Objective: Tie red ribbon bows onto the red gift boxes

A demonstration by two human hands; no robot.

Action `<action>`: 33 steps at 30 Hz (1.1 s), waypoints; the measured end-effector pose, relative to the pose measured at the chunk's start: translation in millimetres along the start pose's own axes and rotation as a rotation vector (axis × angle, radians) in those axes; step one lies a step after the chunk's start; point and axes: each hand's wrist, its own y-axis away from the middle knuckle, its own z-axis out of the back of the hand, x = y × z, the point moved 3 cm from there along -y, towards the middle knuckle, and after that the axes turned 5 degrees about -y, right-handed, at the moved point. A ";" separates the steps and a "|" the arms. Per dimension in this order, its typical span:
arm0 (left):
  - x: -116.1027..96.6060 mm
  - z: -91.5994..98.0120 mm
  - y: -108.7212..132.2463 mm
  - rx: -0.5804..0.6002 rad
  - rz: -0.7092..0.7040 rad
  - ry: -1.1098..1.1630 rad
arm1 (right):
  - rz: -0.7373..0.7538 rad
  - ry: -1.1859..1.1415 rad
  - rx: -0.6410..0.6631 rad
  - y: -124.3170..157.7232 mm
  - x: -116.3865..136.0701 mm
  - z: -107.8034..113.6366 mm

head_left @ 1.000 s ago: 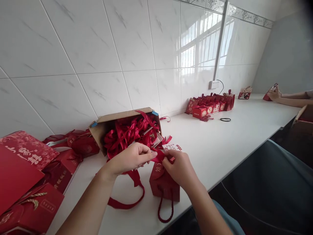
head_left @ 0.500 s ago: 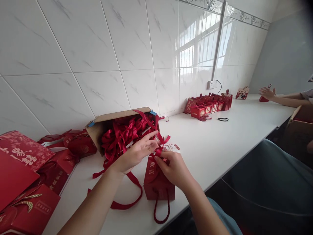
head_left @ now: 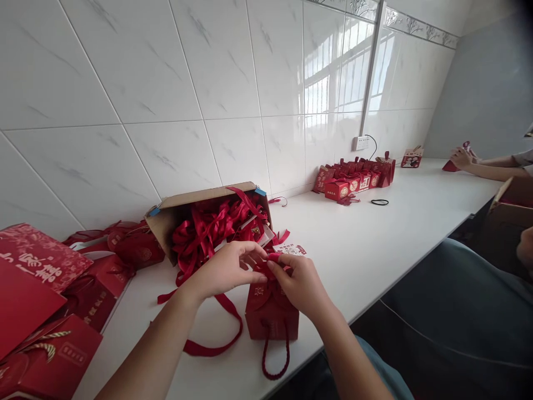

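Observation:
On the table in front of me stands a small red gift box (head_left: 272,316) with gold characters on its top flap and a dark red cord handle hanging toward me. My right hand (head_left: 300,282) pinches red ribbon (head_left: 273,257) just above the box top, thumb against fingers. On the other side, my left hand (head_left: 229,272) curves over the box's left edge, its thumb and fingers apart and the fingertips close to the ribbon. Both hands partly cover the box top. A white printed card (head_left: 291,249) lies behind my right hand.
Left of the box lies a loose ribbon (head_left: 225,341). A cardboard carton (head_left: 166,225) on its side is full of red ribbons. Red boxes and bags (head_left: 54,339) crowd the left. Several finished-looking boxes (head_left: 353,180), a black ring (head_left: 380,202) and a co-worker's hands (head_left: 461,158) are farther right.
My left hand has come down from above the ribbon, its fingers now curled toward my right hand. The ribbon stretched upward has dropped to the box top. The co-worker's hands have drawn together.

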 end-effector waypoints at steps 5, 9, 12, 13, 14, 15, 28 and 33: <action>0.3 -4.9 -2.1 -0.047 -0.009 -0.050 | -0.113 -0.092 -0.094 0.8 -3.0 2.7; -0.6 -6.9 -2.2 -0.055 -0.052 -0.017 | -0.150 -0.130 -0.135 2.1 -2.6 4.3; -0.6 -11.8 -3.9 -0.003 -0.055 0.046 | -0.146 -0.116 -0.122 2.4 -1.6 5.0; -0.5 -13.2 -4.8 -0.008 -0.055 0.040 | -0.145 -0.104 -0.109 2.4 -1.3 5.3; -0.4 -14.3 -5.7 -0.023 -0.058 0.026 | -0.144 -0.090 -0.096 2.5 -1.0 5.7; -0.3 -15.1 -6.4 -0.047 -0.063 0.007 | -0.143 -0.075 -0.081 2.5 -0.7 6.2; -3.8 -18.2 -5.9 -0.180 -0.091 -0.021 | -0.109 0.136 -0.057 0.7 -2.7 15.7; -3.2 -20.4 -5.9 -0.203 -0.112 0.010 | -0.185 0.084 0.001 -1.0 -6.8 14.3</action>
